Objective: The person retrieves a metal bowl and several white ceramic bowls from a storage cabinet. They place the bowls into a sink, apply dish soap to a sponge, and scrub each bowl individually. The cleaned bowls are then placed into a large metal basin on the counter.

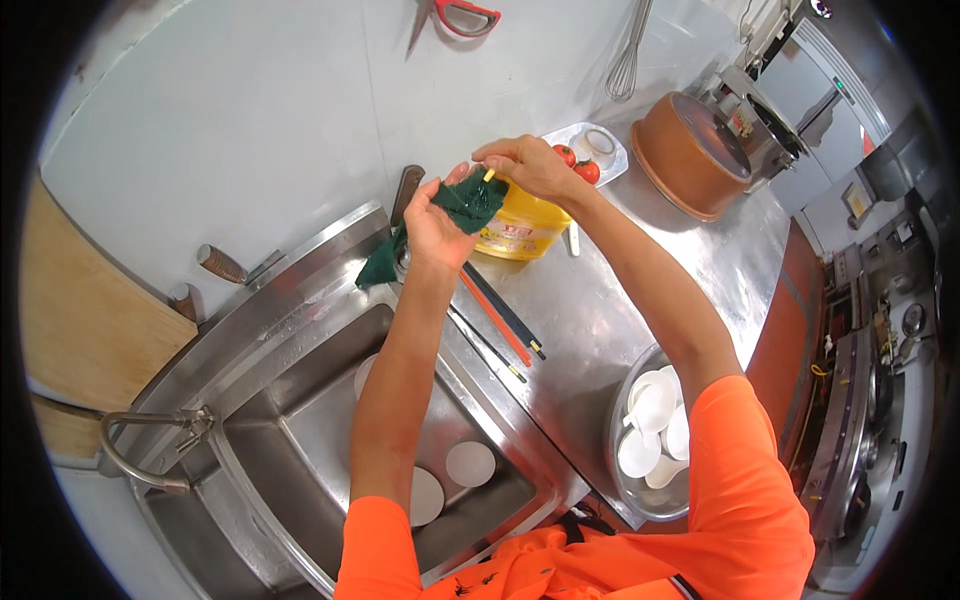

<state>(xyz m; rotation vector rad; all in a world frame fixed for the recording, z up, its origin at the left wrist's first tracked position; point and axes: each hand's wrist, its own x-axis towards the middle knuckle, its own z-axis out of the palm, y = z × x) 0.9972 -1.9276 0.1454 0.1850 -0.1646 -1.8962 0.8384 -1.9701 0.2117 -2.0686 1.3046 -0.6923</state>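
Observation:
My left hand (440, 225) is palm up and holds a dark green scouring pad (470, 203) spread across the palm and fingers. Just above the pad sits the small yellow nozzle (489, 175) of a big yellow detergent jug (520, 222). Over the jug's top, my right hand (528, 167) has its fingers curled down around the nozzle's base; the jug's upper part is hidden behind that hand. Another piece of green scouring pad (378, 264) lies by the sink's back corner, beside my left wrist. Black and red chopsticks (497, 318) rest on the steel counter below the jug.
In the steel sink (320, 430) are several round white dishes (470, 464). A metal basin (620, 480) of white spoons and small dishes stands right. Tomatoes (587, 173) and a brown lidded pot (690, 155) are at the back. The faucet (150, 420) is left.

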